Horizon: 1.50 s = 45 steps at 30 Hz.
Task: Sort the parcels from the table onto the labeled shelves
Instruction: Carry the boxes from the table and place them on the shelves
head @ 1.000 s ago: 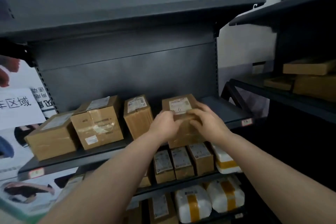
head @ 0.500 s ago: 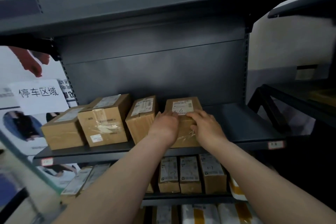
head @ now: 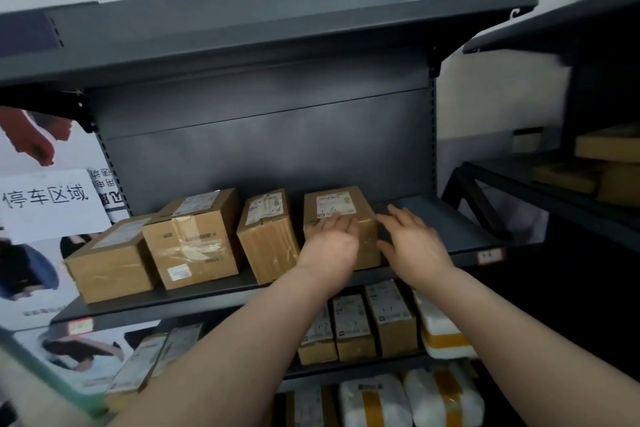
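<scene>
A brown cardboard parcel with a white label on top stands on the middle grey shelf, rightmost in a row of boxes. My left hand lies flat against its front top edge, fingers together, not wrapped around it. My right hand hovers just right of the parcel with fingers spread; only the thumb is near the box's side. A small label tag sits on the shelf's front lip.
Three more boxes fill the shelf to the left. The shelf below holds small boxes and white padded bags. A second shelving unit with flat parcels stands at the right.
The parcel went from held in front of the shelf to standing on it. My right hand has come off it and opened to the right; my left hand flattened against its front.
</scene>
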Each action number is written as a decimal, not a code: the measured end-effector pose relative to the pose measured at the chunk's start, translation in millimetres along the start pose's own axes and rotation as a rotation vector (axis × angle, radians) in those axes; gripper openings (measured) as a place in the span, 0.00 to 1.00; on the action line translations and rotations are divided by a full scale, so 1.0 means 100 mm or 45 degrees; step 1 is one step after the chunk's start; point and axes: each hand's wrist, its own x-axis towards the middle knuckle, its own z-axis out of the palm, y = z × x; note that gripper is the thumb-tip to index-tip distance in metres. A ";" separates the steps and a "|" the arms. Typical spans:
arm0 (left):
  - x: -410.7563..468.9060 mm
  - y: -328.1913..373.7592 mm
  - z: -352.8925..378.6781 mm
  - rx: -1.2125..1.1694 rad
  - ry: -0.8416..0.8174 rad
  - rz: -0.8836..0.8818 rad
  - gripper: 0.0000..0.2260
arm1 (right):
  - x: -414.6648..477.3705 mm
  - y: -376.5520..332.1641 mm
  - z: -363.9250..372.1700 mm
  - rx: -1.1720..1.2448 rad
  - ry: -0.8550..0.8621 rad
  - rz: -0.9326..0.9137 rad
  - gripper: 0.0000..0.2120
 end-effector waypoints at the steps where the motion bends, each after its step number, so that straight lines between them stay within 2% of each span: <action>1: -0.04 0.03 -0.01 -0.020 -0.002 0.034 0.30 | -0.11 0.02 -0.02 -0.054 -0.007 0.048 0.25; 4: -0.20 0.10 -0.03 -0.074 -0.038 0.156 0.23 | -0.53 0.02 -0.07 -0.178 -0.051 0.198 0.24; 8: -0.52 0.23 -0.02 -0.119 -0.047 0.384 0.18 | -1.24 -0.12 -0.19 -0.269 -0.136 0.415 0.23; 13: -1.11 0.56 0.00 -0.304 -0.128 0.600 0.15 | -2.38 -0.46 -0.37 -0.289 -0.193 0.671 0.22; 16: -1.57 0.85 0.00 -0.350 -0.228 0.773 0.12 | -3.13 -0.70 -0.49 -0.285 -0.298 0.844 0.23; 20: -2.18 1.35 -0.09 -0.316 -0.323 1.059 0.16 | -4.15 -1.00 -0.63 -0.326 -0.385 1.068 0.24; 25: -2.93 2.08 -0.49 -0.378 -0.361 1.330 0.20 | -5.36 -1.36 -0.98 -0.313 -0.351 1.394 0.24; 30: -3.85 2.84 -1.00 -0.425 -0.340 1.604 0.19 | -6.59 -1.77 -1.51 -0.331 -0.212 1.662 0.23; 38: -6.10 4.27 -1.99 -0.411 -0.352 2.078 0.18 | -9.03 -2.83 -2.37 -0.500 -0.048 2.083 0.21; 45: -7.91 5.00 -2.80 -0.505 -0.335 2.395 0.16 | -10.68 -3.72 -2.87 -0.580 0.035 2.453 0.21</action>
